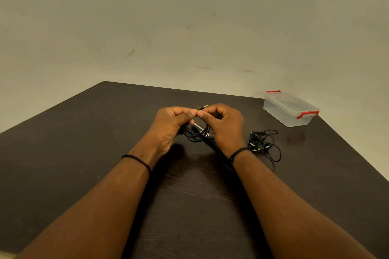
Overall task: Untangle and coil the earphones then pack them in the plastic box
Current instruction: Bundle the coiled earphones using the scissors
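Two bare forearms reach in from 6 o'clock over a dark wood table; black bead bracelet on left wrist, black band on right wrist. Left hand and right hand meet at frame centre, fingers curled, both pinching the same black earphone cable. Its loops hang bunched between the hands, a strand trailing toward 5 o'clock under the right wrist. Metal jack plug sticks out just above the fingertips. Second tangled earphone set lies on the table at 3 o'clock, just beside the right wrist. Clear plastic box with red clips, lid on, sits at 2 o'clock near the far table edge, well apart from the hands. Plain wall behind.
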